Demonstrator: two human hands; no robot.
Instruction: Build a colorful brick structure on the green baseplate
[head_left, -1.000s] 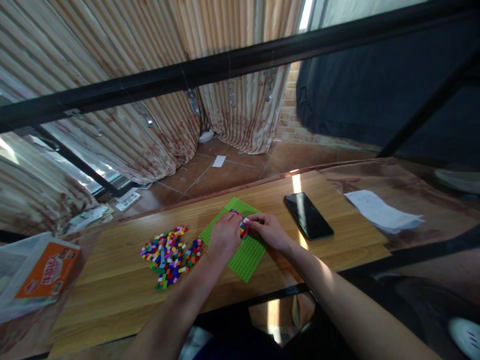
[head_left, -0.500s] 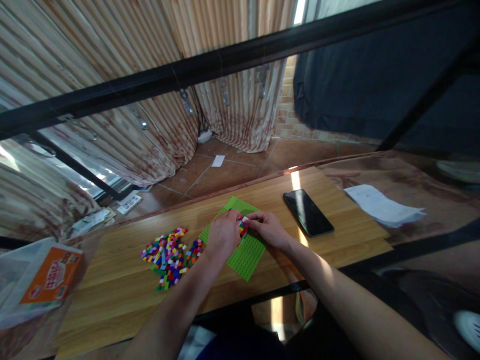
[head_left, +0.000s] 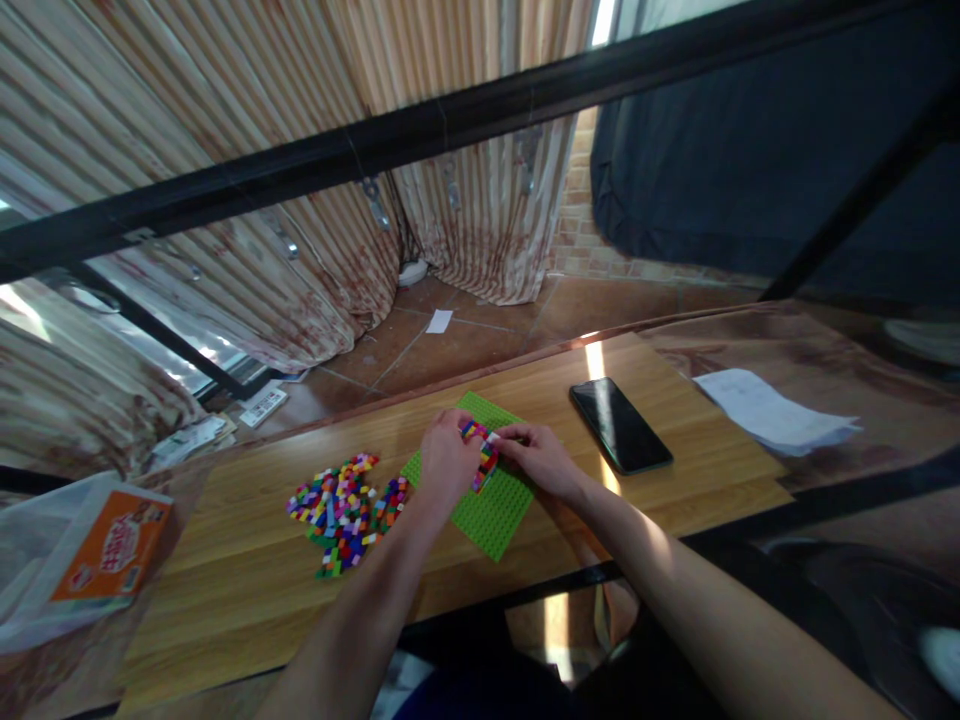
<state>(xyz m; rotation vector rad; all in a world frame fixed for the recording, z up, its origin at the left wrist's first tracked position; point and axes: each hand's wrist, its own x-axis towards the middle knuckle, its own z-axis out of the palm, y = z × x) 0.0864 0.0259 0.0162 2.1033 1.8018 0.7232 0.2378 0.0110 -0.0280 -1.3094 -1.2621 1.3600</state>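
A green studded baseplate [head_left: 496,516] lies at an angle on the wooden board, with a patch of colourful toy bricks [head_left: 487,462] built up in its middle. My left hand [head_left: 448,452] rests over the plate's left half, fingers curled down at the edge of that patch; its fingertips are partly hidden. From the right, my right hand [head_left: 538,458] reaches in with thumb and forefinger together at a small white brick [head_left: 493,438] on the patch's right side. A loose pile of mixed small bricks [head_left: 341,512] spreads on the board left of the plate.
A black phone [head_left: 621,425] lies right of the plate on the wooden board [head_left: 247,560]. White papers [head_left: 772,408] sit beyond the board's right end. At far left stands a translucent bin [head_left: 56,560] with an orange label. A dark metal bar [head_left: 420,130] crosses ahead, before curtains.
My left hand has drawn slightly back and left, uncovering more of the brick patch. The right hand keeps its place at the patch. The whole view has shifted a little.
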